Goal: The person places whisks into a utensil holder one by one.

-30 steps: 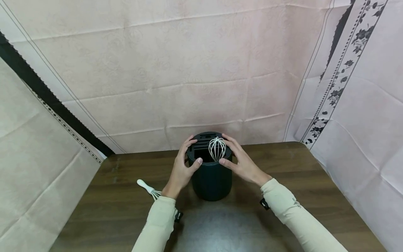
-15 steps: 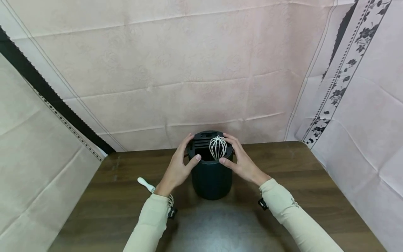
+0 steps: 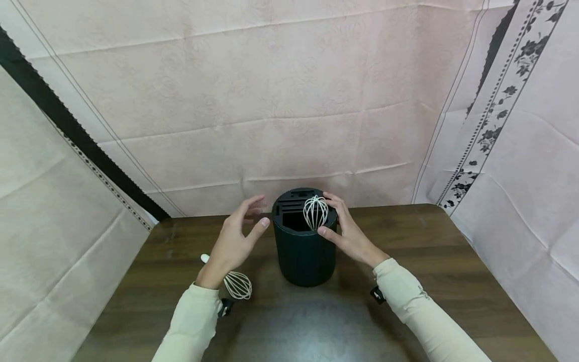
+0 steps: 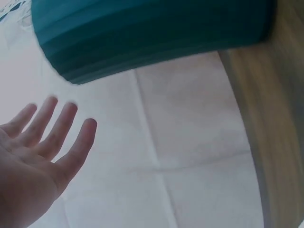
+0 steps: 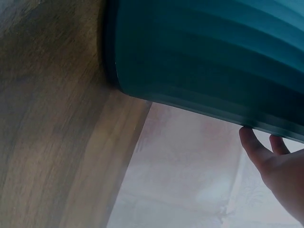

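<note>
A dark green cylindrical utensil holder with a slotted black top stands upright on the table. Out of its opening sticks the white wire head of a whisk; the rest of that whisk is hidden inside. My right hand rests its fingertips and thumb on the holder's right rim, fingers spread. In the right wrist view, fingertips touch the green wall. Left of the holder, my left hand hangs in the air with spread fingers, holding nothing. Under it lies a second whisk, its middle hidden by my hand.
The brown wooden table reaches back to a pale cloth wall close behind the holder. More cloth hangs at the left and right, the right one with a floral border.
My left hand has come off the holder and moved left, now over the lying whisk's handle. The right hand stays at the rim, and the holder stands where it was.
</note>
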`<action>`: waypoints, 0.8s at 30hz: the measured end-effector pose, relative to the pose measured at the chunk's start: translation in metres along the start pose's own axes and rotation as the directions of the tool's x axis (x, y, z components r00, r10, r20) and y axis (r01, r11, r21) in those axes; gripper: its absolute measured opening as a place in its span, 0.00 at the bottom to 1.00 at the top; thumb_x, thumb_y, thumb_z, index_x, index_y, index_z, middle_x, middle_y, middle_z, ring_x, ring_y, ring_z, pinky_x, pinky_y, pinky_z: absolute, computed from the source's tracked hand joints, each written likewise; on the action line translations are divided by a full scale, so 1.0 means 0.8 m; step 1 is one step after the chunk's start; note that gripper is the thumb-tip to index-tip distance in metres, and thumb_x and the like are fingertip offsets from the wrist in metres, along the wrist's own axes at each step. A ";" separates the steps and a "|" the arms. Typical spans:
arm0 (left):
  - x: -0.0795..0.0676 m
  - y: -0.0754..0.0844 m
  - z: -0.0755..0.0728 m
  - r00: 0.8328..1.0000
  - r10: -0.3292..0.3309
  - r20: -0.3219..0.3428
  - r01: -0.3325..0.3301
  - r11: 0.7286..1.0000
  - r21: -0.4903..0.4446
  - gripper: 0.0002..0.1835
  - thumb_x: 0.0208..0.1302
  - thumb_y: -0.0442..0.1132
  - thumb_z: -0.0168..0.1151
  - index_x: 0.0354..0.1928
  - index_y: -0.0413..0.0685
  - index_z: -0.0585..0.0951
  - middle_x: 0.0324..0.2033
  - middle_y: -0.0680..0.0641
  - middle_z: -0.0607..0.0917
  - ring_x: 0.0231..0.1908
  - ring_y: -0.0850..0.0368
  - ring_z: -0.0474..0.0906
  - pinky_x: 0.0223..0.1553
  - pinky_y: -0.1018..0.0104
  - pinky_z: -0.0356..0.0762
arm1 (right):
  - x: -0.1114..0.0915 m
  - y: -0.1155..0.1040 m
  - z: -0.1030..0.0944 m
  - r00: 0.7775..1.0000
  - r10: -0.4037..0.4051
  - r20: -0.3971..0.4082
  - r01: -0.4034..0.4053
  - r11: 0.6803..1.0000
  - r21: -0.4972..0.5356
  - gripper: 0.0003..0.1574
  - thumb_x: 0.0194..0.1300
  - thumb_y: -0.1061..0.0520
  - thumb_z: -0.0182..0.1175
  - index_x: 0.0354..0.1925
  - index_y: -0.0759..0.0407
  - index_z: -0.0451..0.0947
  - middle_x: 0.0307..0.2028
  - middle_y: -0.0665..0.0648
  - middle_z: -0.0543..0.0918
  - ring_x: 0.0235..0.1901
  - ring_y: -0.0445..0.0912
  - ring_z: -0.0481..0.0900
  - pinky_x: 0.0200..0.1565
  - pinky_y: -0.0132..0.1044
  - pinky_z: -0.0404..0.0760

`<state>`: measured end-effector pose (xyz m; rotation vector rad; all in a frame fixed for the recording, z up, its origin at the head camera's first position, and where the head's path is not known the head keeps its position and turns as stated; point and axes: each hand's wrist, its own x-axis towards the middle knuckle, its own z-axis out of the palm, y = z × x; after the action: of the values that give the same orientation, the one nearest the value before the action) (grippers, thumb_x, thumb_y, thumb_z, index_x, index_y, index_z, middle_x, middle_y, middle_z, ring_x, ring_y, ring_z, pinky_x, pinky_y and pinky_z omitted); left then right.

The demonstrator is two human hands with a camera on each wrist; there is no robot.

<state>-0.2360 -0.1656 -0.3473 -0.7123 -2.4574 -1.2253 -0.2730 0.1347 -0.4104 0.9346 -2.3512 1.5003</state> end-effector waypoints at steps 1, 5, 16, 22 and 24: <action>-0.002 0.001 -0.004 1.000 -0.005 0.001 0.005 1.000 0.008 0.25 0.73 0.55 0.55 0.69 0.68 0.68 0.59 0.57 0.78 0.57 0.56 0.76 0.57 0.50 0.75 | 0.000 0.000 0.001 1.000 -0.006 -0.002 0.006 1.000 0.002 0.40 0.72 0.45 0.57 0.74 0.38 0.51 0.77 0.44 0.45 0.74 0.49 0.50 0.67 0.65 0.56; -0.013 -0.001 -0.021 1.000 -0.031 0.003 0.031 0.998 0.050 0.20 0.72 0.56 0.55 0.64 0.66 0.74 0.49 0.59 0.83 0.48 0.62 0.79 0.53 0.53 0.77 | 0.001 0.003 0.003 1.000 -0.025 -0.008 0.025 1.000 0.007 0.39 0.72 0.45 0.57 0.74 0.40 0.51 0.77 0.46 0.45 0.74 0.49 0.50 0.68 0.62 0.56; -0.044 -0.047 -0.049 0.991 -0.134 0.016 0.126 0.961 0.245 0.20 0.69 0.61 0.57 0.58 0.66 0.78 0.46 0.63 0.83 0.44 0.67 0.79 0.45 0.60 0.79 | 0.000 0.005 0.002 0.999 -0.028 -0.022 0.029 1.000 0.006 0.39 0.73 0.46 0.56 0.74 0.42 0.50 0.77 0.46 0.45 0.74 0.51 0.50 0.68 0.64 0.56; -0.068 -0.080 -0.058 0.980 -0.191 0.059 0.162 0.933 0.321 0.15 0.69 0.54 0.61 0.55 0.64 0.80 0.43 0.62 0.84 0.42 0.66 0.80 0.44 0.59 0.79 | 0.001 0.008 0.005 0.999 -0.039 -0.030 0.040 0.999 0.030 0.38 0.72 0.46 0.57 0.73 0.43 0.51 0.77 0.49 0.46 0.73 0.50 0.51 0.68 0.62 0.57; -0.075 -0.092 -0.058 0.974 -0.209 0.087 0.170 0.928 0.332 0.14 0.69 0.50 0.62 0.54 0.62 0.80 0.43 0.61 0.84 0.42 0.64 0.80 0.44 0.58 0.79 | -0.001 0.009 0.006 0.999 -0.037 -0.035 0.038 0.999 0.035 0.38 0.72 0.46 0.57 0.72 0.44 0.52 0.77 0.48 0.46 0.73 0.49 0.51 0.68 0.62 0.56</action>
<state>-0.2245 -0.2589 -0.3965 -0.4784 -2.7906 -0.8239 -0.2761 0.1325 -0.4181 0.9484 -2.2776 1.5369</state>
